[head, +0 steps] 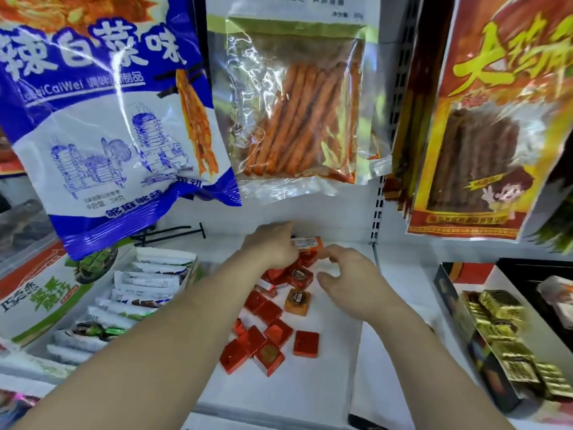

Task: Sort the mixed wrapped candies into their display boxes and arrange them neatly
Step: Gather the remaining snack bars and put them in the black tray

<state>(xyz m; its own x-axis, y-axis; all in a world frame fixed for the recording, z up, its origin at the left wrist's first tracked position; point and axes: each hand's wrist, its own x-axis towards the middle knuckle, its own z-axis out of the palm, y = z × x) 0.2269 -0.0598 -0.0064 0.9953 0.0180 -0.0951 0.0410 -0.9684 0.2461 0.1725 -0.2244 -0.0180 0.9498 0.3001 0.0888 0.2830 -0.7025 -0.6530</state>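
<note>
Candies [269,312], square, glossy red foil, scattered on white shelf [322,386]

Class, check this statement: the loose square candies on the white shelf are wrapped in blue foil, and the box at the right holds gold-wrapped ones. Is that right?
No. The head view shows the loose square candies on the white shelf wrapped in red foil, not blue. The box at the right does hold gold-wrapped ones.
</note>
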